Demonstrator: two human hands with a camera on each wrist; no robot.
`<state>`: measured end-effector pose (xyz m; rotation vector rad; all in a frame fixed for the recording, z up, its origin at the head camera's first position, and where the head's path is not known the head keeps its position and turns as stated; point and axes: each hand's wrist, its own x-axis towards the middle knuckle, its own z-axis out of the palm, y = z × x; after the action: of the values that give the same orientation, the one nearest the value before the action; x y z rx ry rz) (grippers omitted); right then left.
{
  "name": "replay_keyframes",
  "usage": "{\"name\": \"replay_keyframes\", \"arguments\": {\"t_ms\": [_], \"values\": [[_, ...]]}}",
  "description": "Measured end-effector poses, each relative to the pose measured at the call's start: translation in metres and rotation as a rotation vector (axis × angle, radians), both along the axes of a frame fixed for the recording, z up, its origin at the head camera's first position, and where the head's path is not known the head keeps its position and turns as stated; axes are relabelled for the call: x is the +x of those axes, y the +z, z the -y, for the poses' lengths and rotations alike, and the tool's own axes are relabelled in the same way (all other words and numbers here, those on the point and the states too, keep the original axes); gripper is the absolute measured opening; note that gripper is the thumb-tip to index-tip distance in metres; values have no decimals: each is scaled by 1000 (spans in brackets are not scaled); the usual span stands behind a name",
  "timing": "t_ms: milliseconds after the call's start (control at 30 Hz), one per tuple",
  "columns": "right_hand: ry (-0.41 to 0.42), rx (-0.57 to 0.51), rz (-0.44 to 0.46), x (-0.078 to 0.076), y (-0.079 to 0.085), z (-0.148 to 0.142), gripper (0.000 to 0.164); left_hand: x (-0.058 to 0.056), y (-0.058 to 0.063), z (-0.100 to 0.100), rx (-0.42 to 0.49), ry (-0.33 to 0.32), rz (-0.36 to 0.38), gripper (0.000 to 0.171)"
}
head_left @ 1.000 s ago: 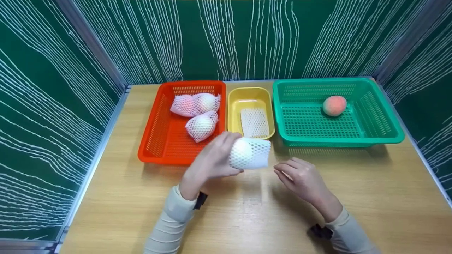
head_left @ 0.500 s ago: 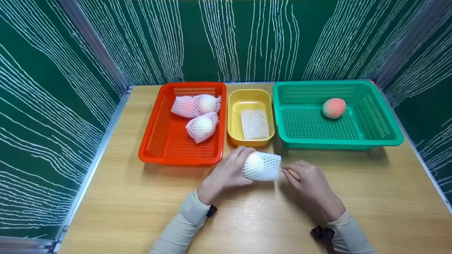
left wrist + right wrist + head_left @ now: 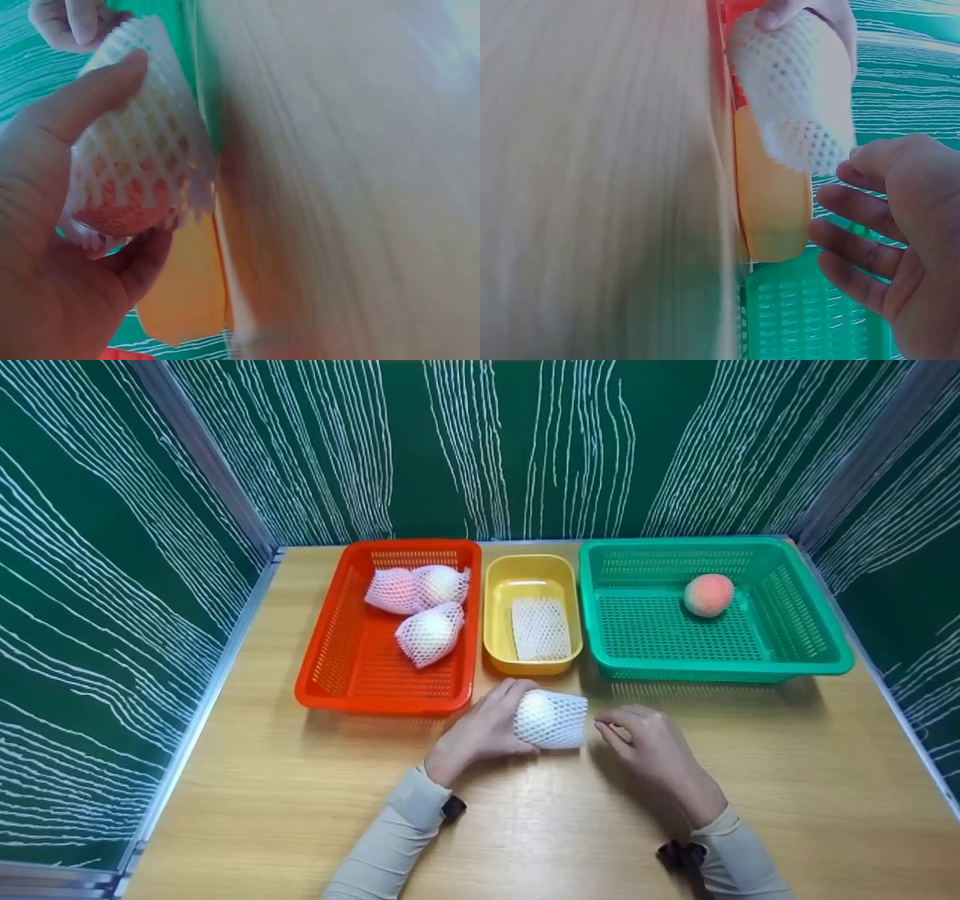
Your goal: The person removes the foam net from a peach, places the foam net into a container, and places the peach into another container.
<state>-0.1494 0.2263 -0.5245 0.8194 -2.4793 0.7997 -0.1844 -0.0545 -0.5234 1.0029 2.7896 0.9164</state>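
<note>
left hand [image 3: 486,727]: grips netted fruit [image 3: 551,721] | right hand [image 3: 652,744]: loose, released, just beside it

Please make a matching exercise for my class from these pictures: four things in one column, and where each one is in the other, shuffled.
Things
1. The bare fruit
2. The flat white netting
3. The group of three netted fruits
4. The single netted fruit

Places
A. In the yellow tub
B. In the person's left hand
C. In the green basket
D. In the red basket

Right pairs
1-C, 2-A, 3-D, 4-B
</note>
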Motion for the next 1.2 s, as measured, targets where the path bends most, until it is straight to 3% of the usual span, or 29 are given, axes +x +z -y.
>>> {"name": "replay_keyframes", "arguments": {"t_ms": [200,400,600,733,1067,1200], "values": [[-3,6,36,-1,-4,2,8,-10,-6,1,43,20,136,87],[-6,2,34,0,-7,2,8,-15,-9,3,67,-8,161,91],[-32,20,108,0,-5,2,6,-16,-9,7,77,-10,223,106],[-48,32,155,0,-4,1,6,-15,-6,12,118,-1,268,106],[-77,42,257,-2,-1,-3,11,0,-1,24,174,2,254,94],[-69,17,265,-3,-2,-4,11,0,-2,25,188,-7,238,94]]}}
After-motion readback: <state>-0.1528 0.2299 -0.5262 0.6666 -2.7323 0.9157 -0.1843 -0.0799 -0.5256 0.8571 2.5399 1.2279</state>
